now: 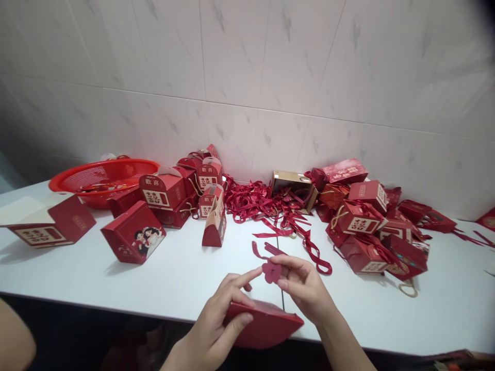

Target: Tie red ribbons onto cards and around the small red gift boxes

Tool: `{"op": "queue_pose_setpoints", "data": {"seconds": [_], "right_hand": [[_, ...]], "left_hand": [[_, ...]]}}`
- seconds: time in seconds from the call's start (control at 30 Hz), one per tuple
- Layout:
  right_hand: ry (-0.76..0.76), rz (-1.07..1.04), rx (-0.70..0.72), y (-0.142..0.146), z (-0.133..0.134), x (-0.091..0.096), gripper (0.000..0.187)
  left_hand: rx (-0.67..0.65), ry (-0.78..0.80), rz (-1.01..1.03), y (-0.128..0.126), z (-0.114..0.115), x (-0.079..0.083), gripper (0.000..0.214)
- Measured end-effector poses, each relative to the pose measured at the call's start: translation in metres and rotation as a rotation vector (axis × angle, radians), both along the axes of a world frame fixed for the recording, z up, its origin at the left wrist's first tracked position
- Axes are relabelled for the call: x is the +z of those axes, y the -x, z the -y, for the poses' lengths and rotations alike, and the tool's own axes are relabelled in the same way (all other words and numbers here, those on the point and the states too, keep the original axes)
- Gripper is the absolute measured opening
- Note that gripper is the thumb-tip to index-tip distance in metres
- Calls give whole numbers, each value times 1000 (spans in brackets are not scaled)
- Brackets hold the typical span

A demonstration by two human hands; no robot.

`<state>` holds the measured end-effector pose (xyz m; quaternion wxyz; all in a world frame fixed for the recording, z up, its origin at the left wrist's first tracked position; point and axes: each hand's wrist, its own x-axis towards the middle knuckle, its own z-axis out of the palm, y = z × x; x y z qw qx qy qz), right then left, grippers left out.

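My left hand [216, 324] is closed round a flat red box [266, 324] at the table's near edge, thumb under it and forefinger stretched toward a small red ribbon flower [271, 271]. My right hand [303, 286] pinches that flower between thumb and fingers, just above the box. Two short ribbon tails [266, 251] stick up from the flower toward the back.
A white table [178, 273] runs along a tiled wall. A red mesh basket [102, 178] stands at the back left among several red gift boxes [133, 238]. Loose red ribbons [263, 203] and a brown carton [293, 183] lie in the middle. More red boxes [367, 226] pile at right.
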<state>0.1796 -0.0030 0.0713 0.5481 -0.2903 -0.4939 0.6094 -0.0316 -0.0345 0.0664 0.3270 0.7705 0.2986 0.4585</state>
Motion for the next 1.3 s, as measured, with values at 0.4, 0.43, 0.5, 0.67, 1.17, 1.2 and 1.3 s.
{"op": "queue_pose_setpoints", "data": {"seconds": [0.4,0.43,0.5,0.67,1.17,1.2,1.3], "right_hand": [[-293,233,-240,8,5,2,15],[-354,273,-308,9,5,1,13],[-487,338,-429,10,4,0,12],[-658,377,-400,9,4,-4,27],[-751,478,8,1,9,-11,32],[-780,501,-2,1,9,-10,34],[-789,521,6,0,9,-11,36]], "left_hand": [[-46,77,1,-3,8,-3,10],[-52,79,-3,-3,8,-3,10],[-64,76,-5,-3,9,-4,10],[-104,50,10,-2,10,-5,12],[-170,99,60,5,14,-6,16],[-170,101,62,6,14,-6,16],[-176,100,71,6,15,-6,16]]}}
